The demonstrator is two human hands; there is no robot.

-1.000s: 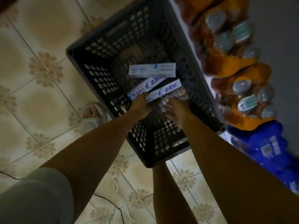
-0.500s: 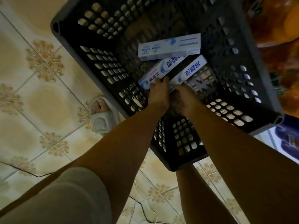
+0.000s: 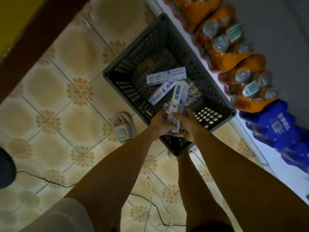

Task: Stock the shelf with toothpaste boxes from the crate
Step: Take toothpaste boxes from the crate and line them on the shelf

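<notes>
The tiled floor carries a dark perforated crate, which stands just beside the low white shelf on the right. On that shelf lie orange bottle packs and a blue pack, so free room there seems small.

Inside the crate two toothpaste boxes rest on the bottom: the far box lies crosswise, and the middle box lies slanted, near it. The third, the lifted box, is held between both hands, with its far end pointing into the crate.

The left hand curls its fingers round the near end of this box from the left; the right hand holds the same end from the right, thumb on top.

To do this step well, I think one hand should keep the box near its middle so it stays level, clear the crate rim, then go to a bare part of the shelf without pushing the packs.
</notes>
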